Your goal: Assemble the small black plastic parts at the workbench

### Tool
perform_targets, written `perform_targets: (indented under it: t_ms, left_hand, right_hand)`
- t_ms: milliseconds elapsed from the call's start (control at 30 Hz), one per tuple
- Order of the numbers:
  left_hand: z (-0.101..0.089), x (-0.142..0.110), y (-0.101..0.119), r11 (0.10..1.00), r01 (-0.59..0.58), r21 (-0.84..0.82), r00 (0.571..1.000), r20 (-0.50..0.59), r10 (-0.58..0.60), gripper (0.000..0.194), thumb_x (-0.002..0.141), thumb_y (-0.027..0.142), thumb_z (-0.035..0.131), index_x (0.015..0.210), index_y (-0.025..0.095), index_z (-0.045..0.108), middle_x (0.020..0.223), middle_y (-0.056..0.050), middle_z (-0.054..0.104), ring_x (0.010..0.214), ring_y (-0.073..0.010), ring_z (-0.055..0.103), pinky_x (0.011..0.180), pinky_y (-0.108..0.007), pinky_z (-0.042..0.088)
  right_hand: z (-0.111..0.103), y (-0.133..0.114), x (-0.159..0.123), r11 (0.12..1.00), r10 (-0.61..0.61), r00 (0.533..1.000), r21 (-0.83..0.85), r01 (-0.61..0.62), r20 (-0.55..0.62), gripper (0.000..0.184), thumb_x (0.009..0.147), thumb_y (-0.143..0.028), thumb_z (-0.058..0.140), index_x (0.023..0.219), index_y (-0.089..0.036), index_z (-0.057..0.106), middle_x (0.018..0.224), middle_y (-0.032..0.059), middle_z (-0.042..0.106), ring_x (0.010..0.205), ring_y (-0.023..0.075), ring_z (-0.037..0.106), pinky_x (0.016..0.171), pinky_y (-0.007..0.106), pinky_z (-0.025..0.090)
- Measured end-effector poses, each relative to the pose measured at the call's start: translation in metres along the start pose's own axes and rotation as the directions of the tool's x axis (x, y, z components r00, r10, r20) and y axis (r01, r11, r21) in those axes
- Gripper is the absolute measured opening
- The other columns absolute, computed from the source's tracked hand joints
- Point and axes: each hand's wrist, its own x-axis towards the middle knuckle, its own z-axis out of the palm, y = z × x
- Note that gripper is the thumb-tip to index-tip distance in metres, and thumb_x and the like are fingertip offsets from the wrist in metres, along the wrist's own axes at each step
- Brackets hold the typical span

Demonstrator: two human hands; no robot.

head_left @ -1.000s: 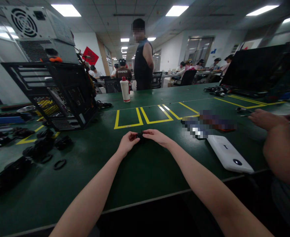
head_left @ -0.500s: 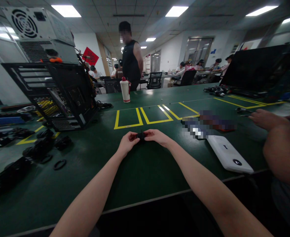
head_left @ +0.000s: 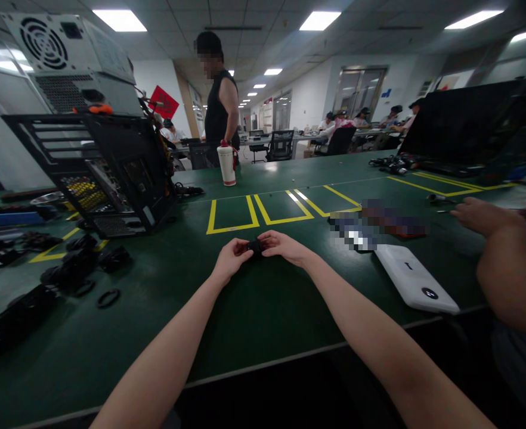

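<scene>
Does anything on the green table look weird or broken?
Yes, the black computer case looks odd: its insides show, and grey metal boxes are stacked on top. The small black thing between the left hand and right hand is too dark to judge.

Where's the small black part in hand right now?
In the head view, the small black part is near the middle, held between the left hand and right hand, just nearer than the yellow tape outlines.

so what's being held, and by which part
A small black object, pinched at its left end by the left hand; the right hand is at its right end, grip unclear.
</scene>
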Motion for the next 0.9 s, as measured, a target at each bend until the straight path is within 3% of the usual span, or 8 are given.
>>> perform_targets:
  t_ms: [167, 233, 367, 567, 733, 900]
  left_hand:
    - [-0.0008, 0.0014, -0.0021, 0.999, -0.033, 0.006, 0.999, 0.024, 0.033, 0.029, 0.064, 0.022, 0.062, 0.091, 0.016, 0.053, 0.087, -0.004, 0.06, 0.083, -0.0146, 0.056, 0.083, -0.035, 0.042]
    - [-0.0008, 0.0013, -0.0018, 1.0, -0.03, 0.006, 0.999, 0.022, 0.029, 0.029, 0.064, 0.022, 0.062, 0.091, 0.016, 0.053, 0.088, -0.004, 0.06, 0.083, -0.0147, 0.056, 0.083, -0.035, 0.042]
    - [-0.0004, 0.0007, -0.0008, 1.0, -0.024, 0.005, 1.0, 0.01, 0.024, 0.03, 0.063, 0.022, 0.063, 0.091, 0.015, 0.054, 0.089, -0.005, 0.06, 0.084, -0.0148, 0.056, 0.083, -0.036, 0.042]
    - [-0.0003, -0.0004, 0.0013, 1.0, -0.004, 0.001, 1.0, 0.008, 0.004, 0.028, 0.064, 0.021, 0.062, 0.091, 0.017, 0.054, 0.089, -0.005, 0.06, 0.084, -0.0154, 0.056, 0.083, -0.037, 0.041]
    - [0.0006, -0.0021, 0.0054, 1.0, 0.029, -0.011, 1.0, -0.012, -0.029, 0.029, 0.062, 0.02, 0.064, 0.089, 0.017, 0.055, 0.089, -0.004, 0.06, 0.084, -0.0154, 0.056, 0.083, -0.036, 0.041]
    - [-0.0007, -0.0023, 0.0041, 1.0, 0.019, 0.009, 1.0, 0.001, -0.019, 0.029, 0.063, 0.022, 0.063, 0.091, 0.017, 0.055, 0.09, -0.004, 0.059, 0.085, -0.0154, 0.055, 0.084, -0.037, 0.04]
  right_hand:
    - [0.0009, 0.0023, 0.004, 0.999, 0.01, 0.995, -0.047, -0.014, -0.099, 0.038, 0.065, -0.022, 0.062, 0.101, -0.013, 0.051, 0.103, 0.0073, 0.055, 0.097, 0.0153, 0.051, 0.094, 0.036, 0.033]
    - [0.0009, 0.0025, 0.0041, 0.999, 0.004, 0.998, -0.052, -0.008, -0.069, 0.037, 0.065, -0.019, 0.062, 0.1, -0.014, 0.052, 0.1, 0.0063, 0.056, 0.095, 0.0153, 0.052, 0.093, 0.036, 0.035]
    - [0.0007, 0.0003, 0.0007, 1.0, -0.002, 1.0, 0.004, 0.002, 0.002, 0.051, 0.058, -0.008, 0.064, 0.106, -0.018, 0.047, 0.097, 0.004, 0.056, 0.092, 0.0146, 0.054, 0.087, 0.035, 0.04]
    - [0.0008, 0.0016, 0.0022, 0.997, -0.002, 0.997, -0.083, -0.004, -0.071, 0.04, 0.066, -0.025, 0.061, 0.104, -0.015, 0.051, 0.104, 0.0064, 0.054, 0.098, 0.0161, 0.05, 0.094, 0.038, 0.033]
    - [-0.0014, 0.003, 0.0017, 1.0, -0.008, 1.0, -0.02, 0.007, -0.007, 0.048, 0.06, -0.013, 0.065, 0.105, -0.018, 0.049, 0.102, 0.0041, 0.056, 0.095, 0.015, 0.052, 0.089, 0.036, 0.039]
    - [-0.0019, 0.0065, 0.0049, 0.998, 0.002, 0.996, -0.057, -0.008, -0.094, 0.042, 0.065, -0.019, 0.061, 0.106, -0.016, 0.052, 0.108, 0.0061, 0.055, 0.099, 0.0158, 0.05, 0.093, 0.036, 0.034]
